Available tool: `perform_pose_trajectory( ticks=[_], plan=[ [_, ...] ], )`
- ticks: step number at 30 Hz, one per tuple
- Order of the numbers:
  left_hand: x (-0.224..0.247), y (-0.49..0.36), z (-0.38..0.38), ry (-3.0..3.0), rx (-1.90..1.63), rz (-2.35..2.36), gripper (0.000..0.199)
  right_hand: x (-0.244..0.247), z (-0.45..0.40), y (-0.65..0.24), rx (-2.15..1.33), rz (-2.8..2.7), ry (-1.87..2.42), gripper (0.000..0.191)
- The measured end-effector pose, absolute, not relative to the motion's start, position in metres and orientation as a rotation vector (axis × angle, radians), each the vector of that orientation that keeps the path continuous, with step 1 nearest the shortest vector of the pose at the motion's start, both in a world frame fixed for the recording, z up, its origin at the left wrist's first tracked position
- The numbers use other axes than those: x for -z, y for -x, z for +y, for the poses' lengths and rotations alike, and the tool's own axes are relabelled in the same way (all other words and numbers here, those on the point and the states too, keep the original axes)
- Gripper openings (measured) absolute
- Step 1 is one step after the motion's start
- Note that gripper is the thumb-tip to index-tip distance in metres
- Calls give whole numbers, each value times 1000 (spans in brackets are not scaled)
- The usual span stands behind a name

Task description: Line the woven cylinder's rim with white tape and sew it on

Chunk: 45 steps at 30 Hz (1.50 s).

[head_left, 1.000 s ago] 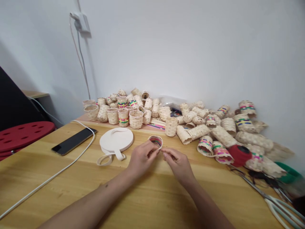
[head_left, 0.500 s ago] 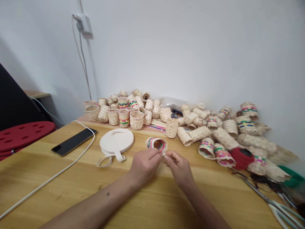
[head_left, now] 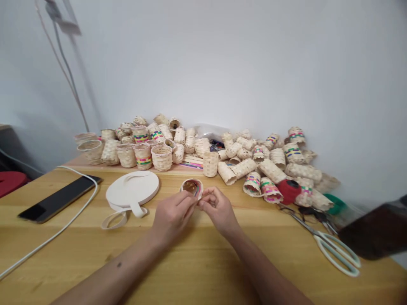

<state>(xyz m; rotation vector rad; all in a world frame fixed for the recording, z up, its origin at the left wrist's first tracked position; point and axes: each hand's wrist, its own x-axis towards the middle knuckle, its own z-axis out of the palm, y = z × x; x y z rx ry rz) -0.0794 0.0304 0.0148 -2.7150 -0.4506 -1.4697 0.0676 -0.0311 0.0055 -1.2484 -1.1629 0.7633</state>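
A small woven basket (head_left: pixel 192 186) lies tipped over, its round mouth turned toward me, and coloured strips show on its inside wall. My left hand (head_left: pixel 174 214) is closed on the near side of its rim, with the fingertips partly hidden. At the rim's lower right my right hand (head_left: pixel 220 212) makes a pinch, thumb against bent fingers, close to the left fingertips. What lies inside that pinch is too small to make out. To the left of my hands rests a roll of flat white tape (head_left: pixel 132 188), its loose end looped on the table.
Several woven baskets (head_left: pixel 162 157) stand at the back left, and more tubes (head_left: pixel 244 168) are heaped at the back right. A red thread spool (head_left: pixel 288 191), white-handled scissors (head_left: pixel 337 252) and a dark object (head_left: pixel 375 231) are on the right. A phone (head_left: pixel 60 199) and white cable (head_left: pixel 74 219) lie left.
The view has swung to the right, bringing in the dark object at the right edge. The basket has turned so that more of its mouth faces up. Both hands stay at its rim.
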Motion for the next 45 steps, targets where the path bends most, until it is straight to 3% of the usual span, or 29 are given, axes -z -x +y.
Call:
perform_pose_trajectory(
  ticks=[8, 23, 30, 36, 45],
  plan=[
    [-19, 83, 38, 2708, 1449, -433, 15, -5, -32, -65, -759, -1265, 1299, 18],
    [-16, 84, 45, 2793, 1397, -388, 16, -9, -36, -72, -414, -1428, 1472, 18],
    [-15, 87, 52, 2725, 1472, -456, 17, -37, -45, -93, -39, -1393, 1525, 24],
    [-17, 84, 48, 2733, 1495, -382, 18, -55, -45, -92, -16, -1576, 1532, 17],
    [-14, 89, 59, 2718, 1574, -576, 15, -60, -59, -142, 76, -1506, 1670, 24]
  ],
)
